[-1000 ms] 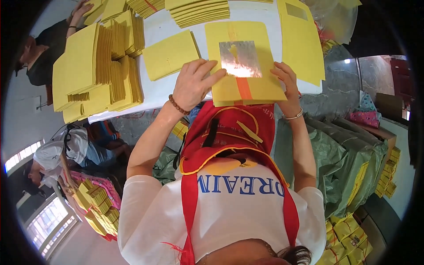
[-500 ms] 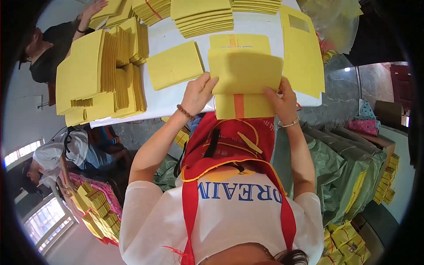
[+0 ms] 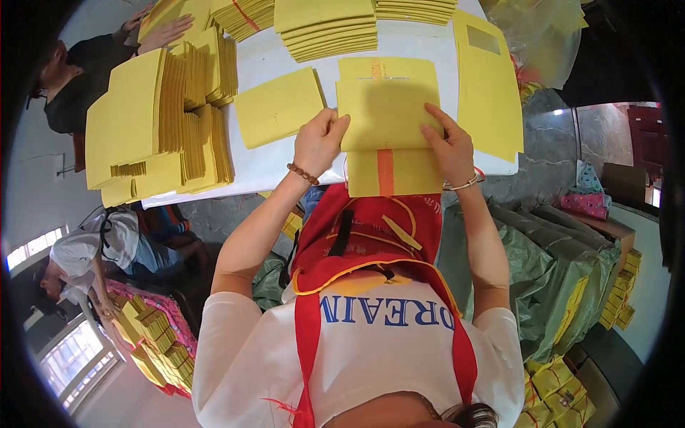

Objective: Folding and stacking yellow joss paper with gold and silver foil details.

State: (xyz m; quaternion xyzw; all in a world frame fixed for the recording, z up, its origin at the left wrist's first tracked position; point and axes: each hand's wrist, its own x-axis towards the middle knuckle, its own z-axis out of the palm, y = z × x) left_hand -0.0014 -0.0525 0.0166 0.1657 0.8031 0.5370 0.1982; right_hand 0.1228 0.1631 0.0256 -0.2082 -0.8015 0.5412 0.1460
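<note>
In front of me a yellow paper packet point(image 3: 389, 114) lies across a yellow paper bundle point(image 3: 417, 175). An orange strip point(image 3: 385, 171) runs over the bundle below the packet, and the bundle's far end shows above it. My left hand point(image 3: 319, 143) is closed at the packet's left edge, with thumb and forefinger against it. My right hand point(image 3: 449, 146) rests on the packet's right side, fingers spread and lying flat. Left of these, apart from my left hand, another yellow packet point(image 3: 277, 110) lies flat on the white table point(image 3: 267, 50).
Tall yellow packet stacks point(image 3: 132, 107) fill the table's left; another stack point(image 3: 325, 32) stands at the back. Large yellow sheets point(image 3: 487, 93) lie on the right. A person in black point(image 3: 78, 89) works at far left, another in white point(image 3: 100, 246) below. Green-wrapped bundles point(image 3: 542, 271) stand at right.
The upper packet, raised and tilted before, now lies flatter on the bundle. My right hand has moved from its right edge onto its top, with the fingers spreading.
</note>
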